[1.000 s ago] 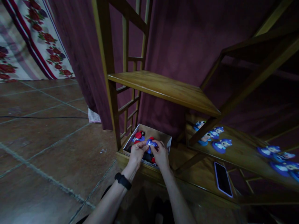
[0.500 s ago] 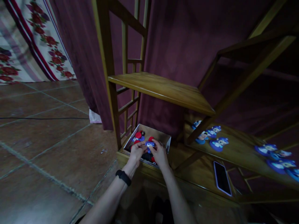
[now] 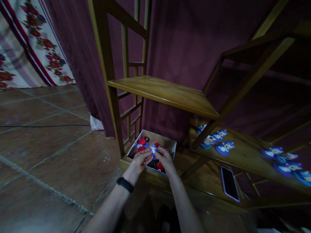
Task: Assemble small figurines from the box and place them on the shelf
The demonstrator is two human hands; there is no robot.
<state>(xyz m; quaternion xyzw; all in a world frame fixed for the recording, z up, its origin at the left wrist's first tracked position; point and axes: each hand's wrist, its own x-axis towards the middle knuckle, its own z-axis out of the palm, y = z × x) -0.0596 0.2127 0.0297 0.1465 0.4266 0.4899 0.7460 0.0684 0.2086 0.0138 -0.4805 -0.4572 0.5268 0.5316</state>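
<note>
My left hand [image 3: 141, 160] and my right hand [image 3: 165, 159] meet over an open cardboard box [image 3: 160, 139] on the lowest wooden shelf. Between their fingertips they pinch a small blue cartoon figure [image 3: 153, 149]. The box holds several more small figures in red, blue and black [image 3: 142, 141]. A black band sits on my left wrist [image 3: 124, 184].
A wooden shelf unit [image 3: 165, 94] stands against a dark red curtain. Blue figures [image 3: 224, 147] lie in groups on the middle shelf to the right, more of these figures [image 3: 283, 158] farther right. A phone [image 3: 229, 183] lies on the lowest shelf. Tiled floor [image 3: 48, 145] spreads left.
Both hands have stayed over the box, turning the blue figure between the fingertips. The view has shifted slightly to the right.
</note>
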